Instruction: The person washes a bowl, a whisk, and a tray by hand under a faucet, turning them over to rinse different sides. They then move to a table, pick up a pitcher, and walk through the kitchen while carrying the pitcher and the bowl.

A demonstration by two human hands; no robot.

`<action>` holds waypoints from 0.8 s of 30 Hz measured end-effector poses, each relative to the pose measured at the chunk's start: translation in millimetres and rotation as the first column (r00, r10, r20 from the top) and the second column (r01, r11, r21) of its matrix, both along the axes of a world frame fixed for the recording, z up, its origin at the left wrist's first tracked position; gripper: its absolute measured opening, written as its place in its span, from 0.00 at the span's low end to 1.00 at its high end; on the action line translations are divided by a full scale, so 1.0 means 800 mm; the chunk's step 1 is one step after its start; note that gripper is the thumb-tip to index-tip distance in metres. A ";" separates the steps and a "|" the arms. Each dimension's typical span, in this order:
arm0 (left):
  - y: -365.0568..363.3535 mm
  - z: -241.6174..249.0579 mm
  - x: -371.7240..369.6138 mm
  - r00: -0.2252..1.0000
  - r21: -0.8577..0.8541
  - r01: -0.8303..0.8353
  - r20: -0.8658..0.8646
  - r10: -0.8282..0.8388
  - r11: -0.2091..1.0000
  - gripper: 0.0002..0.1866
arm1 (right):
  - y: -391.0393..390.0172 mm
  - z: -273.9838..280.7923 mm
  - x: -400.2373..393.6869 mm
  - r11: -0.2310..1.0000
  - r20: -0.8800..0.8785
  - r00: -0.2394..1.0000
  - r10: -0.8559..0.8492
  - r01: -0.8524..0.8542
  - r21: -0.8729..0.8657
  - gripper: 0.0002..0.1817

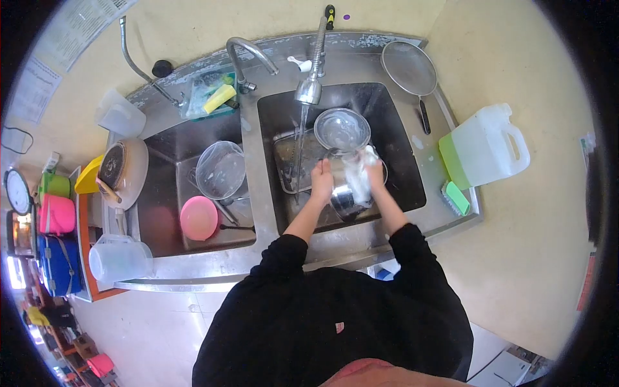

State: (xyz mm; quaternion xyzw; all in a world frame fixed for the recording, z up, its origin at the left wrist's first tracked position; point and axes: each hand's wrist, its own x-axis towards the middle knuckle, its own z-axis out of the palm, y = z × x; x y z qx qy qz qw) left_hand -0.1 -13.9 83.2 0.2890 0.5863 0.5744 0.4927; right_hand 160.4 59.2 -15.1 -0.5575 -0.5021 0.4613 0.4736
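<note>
In the right-hand sink basin (407,193), my hands are at a shiny metal bowl (345,205) with white suds over its side. My left hand (322,182) is closed at the bowl's left edge, seemingly gripping its rim. My right hand (374,173) is closed on a white sudsy cloth (356,177), pressed against the bowl's right side; foam partly hides the cloth's shape. Just beyond, a second metal bowl (342,129) holds cloudy, soapy water. Water runs from the spray faucet (308,90) left of my hands, onto a rectangular metal tray (284,164) lying in the basin.
In the left basin are a clear round container (220,169) and a pink bowl (200,218). A strainer (409,68), a jug of green liquid (480,147) and a green brush (456,198) are at right. A plastic pitcher (119,259) stands at the left edge.
</note>
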 end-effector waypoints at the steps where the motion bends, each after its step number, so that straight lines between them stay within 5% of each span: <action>1: -0.002 0.001 -0.001 0.997 0.001 0.080 -0.014 -0.080 0.997 0.18 | 0.021 0.016 0.006 0.990 0.002 0.996 0.094 -0.093 -0.106 0.15; 2: -0.003 0.003 0.000 0.986 0.001 0.163 -0.030 -0.163 0.987 0.18 | 0.035 0.041 0.011 0.961 -0.008 0.983 0.183 -0.181 -0.209 0.14; 4: 0.006 -0.012 0.013 0.987 -0.013 0.129 -0.099 -0.130 0.992 0.18 | 0.025 0.094 -0.014 0.979 0.506 0.839 0.201 -0.165 -0.116 0.13; 7: 0.017 -0.017 0.032 0.993 -0.080 -0.095 0.066 0.100 0.992 0.20 | -0.047 0.175 -0.074 0.889 0.939 0.342 0.023 -0.436 0.137 0.13; 8: 0.023 -0.017 0.034 0.965 -0.124 -0.191 0.157 0.209 0.974 0.21 | -0.068 0.156 -0.071 0.934 0.910 0.392 0.137 -0.357 0.014 0.16; 9: 0.037 -0.064 0.029 0.953 -0.145 -0.207 0.193 0.233 0.968 0.24 | -0.102 0.147 -0.061 0.834 0.887 0.419 -0.193 -0.407 0.373 0.16; 10: 0.037 -0.059 0.025 0.922 -0.188 -0.218 0.283 0.265 0.958 0.24 | -0.115 0.130 -0.044 0.744 0.770 0.596 -0.228 -0.403 0.533 0.16; 11: 0.036 -0.048 0.022 0.879 -0.232 -0.225 0.370 0.299 0.946 0.24 | -0.121 0.101 -0.018 0.785 0.783 0.584 -0.213 -0.375 0.493 0.15; 12: 0.034 -0.041 0.018 0.831 -0.275 -0.222 0.449 0.329 0.936 0.24 | -0.120 0.087 -0.003 0.865 0.688 0.673 -0.270 -0.145 0.481 0.17; 13: 0.037 -0.049 0.012 0.732 -0.270 -0.159 0.613 0.297 0.950 0.23 | -0.111 0.112 -0.004 0.886 0.246 0.927 -0.282 0.153 0.437 0.18; 14: 0.033 -0.058 0.008 0.697 -0.229 -0.081 0.683 0.219 0.970 0.23 | -0.087 0.097 0.020 0.915 0.258 0.893 -0.369 0.299 0.272 0.22; 16: 0.019 -0.040 0.001 0.599 -0.119 0.071 0.799 0.053 0.990 0.22 | -0.038 0.076 0.058 0.937 -0.165 0.924 -0.346 0.333 -0.103 0.20; 18: 0.017 -0.067 0.001 0.687 -0.082 0.094 0.727 -0.004 0.992 0.25 | -0.020 0.134 0.075 0.769 -0.542 0.817 -0.196 -0.215 -0.602 0.19; 20: 0.010 -0.066 -0.002 0.855 -0.200 0.084 0.517 0.033 0.976 0.27 | -0.008 0.138 0.071 0.876 -0.455 0.873 -0.177 -0.071 -0.476 0.17; 24: 0.012 0.006 -0.009 0.541 -0.173 0.518 0.825 -0.165 0.838 0.41 | -0.033 0.171 0.032 0.988 0.040 0.988 0.151 -0.150 -0.029 0.12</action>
